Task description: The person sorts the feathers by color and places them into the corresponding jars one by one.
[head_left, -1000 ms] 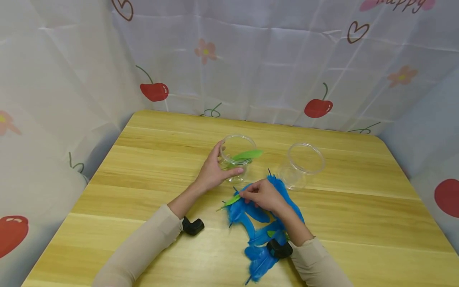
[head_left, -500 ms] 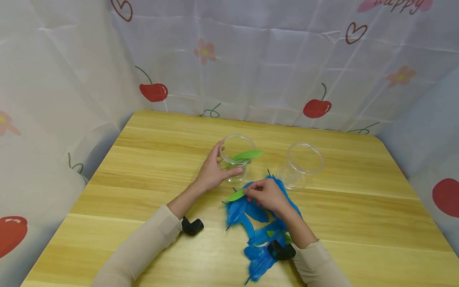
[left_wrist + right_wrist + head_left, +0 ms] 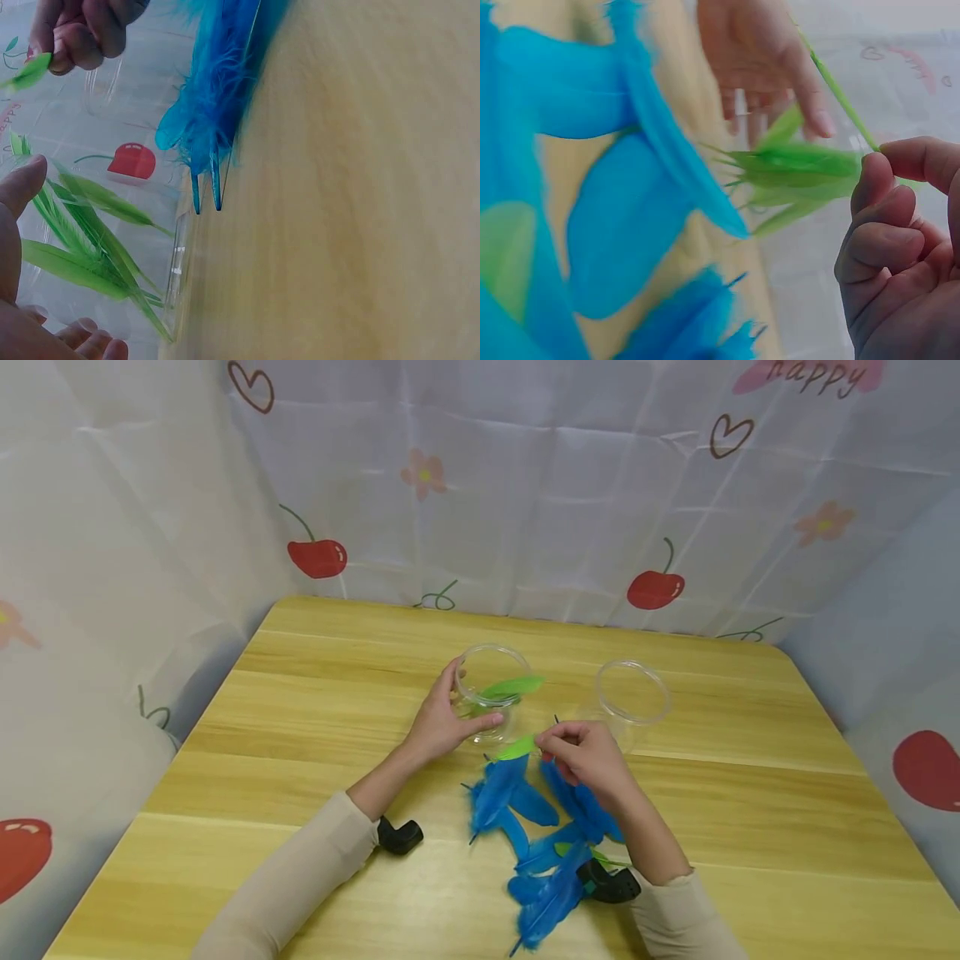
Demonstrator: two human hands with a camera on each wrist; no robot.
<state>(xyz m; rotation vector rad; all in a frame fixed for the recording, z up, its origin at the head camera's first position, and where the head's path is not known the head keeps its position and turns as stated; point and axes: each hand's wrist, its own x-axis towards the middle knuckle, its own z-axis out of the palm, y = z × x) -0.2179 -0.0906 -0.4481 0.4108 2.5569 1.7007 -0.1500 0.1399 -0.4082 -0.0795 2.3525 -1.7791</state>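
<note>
At the bottom centre of the head view a heap of blue feathers [image 3: 536,827] is spread flat on the wooden table [image 3: 750,827], with a sliver of green seen among them near the lower right of the heap. Just above the heap, right of centre, the right hand [image 3: 588,758] is held off the table with its fingers curled, and the quill end of a green feather [image 3: 516,747] is pinched between thumb and forefinger; the feather is pointed left toward the nearer jar, and in the right wrist view it is seen stretched away from the fingertips [image 3: 874,176]. Left of centre, the left hand [image 3: 441,722] is wrapped round a clear jar [image 3: 491,693], with the thumb laid across its near side and the fingers curved behind its far side. Green feathers [image 3: 513,687] are held inside this jar, one leaning out over the rim to the right. Further right, at mid-frame, a second clear jar [image 3: 632,697] is stood upright, well apart from the first. At the top of the frame a curtain [image 3: 525,485] printed with cherries is hung behind the table
</note>
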